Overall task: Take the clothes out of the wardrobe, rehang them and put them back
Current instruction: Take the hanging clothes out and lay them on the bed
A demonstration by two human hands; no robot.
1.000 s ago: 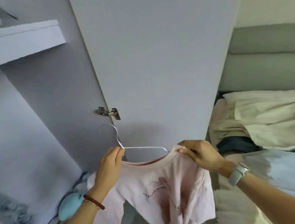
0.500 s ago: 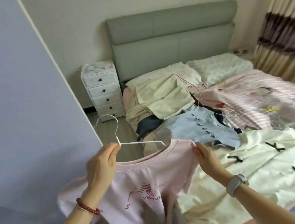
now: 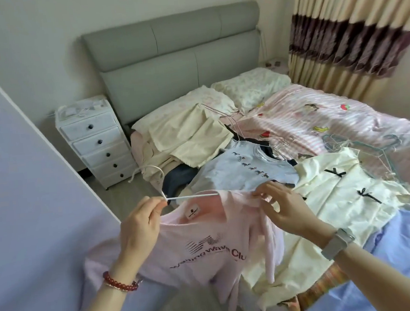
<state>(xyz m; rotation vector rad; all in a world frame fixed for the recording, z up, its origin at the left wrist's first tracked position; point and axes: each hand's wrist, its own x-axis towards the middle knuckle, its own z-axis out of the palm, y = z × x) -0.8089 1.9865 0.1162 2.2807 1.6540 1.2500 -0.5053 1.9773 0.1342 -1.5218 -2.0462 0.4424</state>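
Note:
A pink T-shirt (image 3: 201,244) with dark lettering hangs from a white wire hanger (image 3: 190,195) in front of me. My left hand (image 3: 140,224) pinches the hanger at the base of its hook together with the shirt's collar. My right hand (image 3: 284,205) pinches the shirt's right shoulder where the hanger's arm goes into the fabric. The hanger's right end is hidden inside the shirt. The shirt's lower part drapes over the edge of the bed (image 3: 318,112).
The wardrobe door (image 3: 24,181) stands at my left. On the bed lie a light blue top (image 3: 244,172), a cream blouse with black bows (image 3: 344,188), cream clothes (image 3: 192,131) and several loose hangers (image 3: 360,145). A white drawer unit (image 3: 94,139) stands by the headboard.
I have turned from the wardrobe toward the bed, carrying the pink shirt on its hanger. My right hand has shifted along the shirt's shoulder, and the shirt now drapes over the bed's edge.

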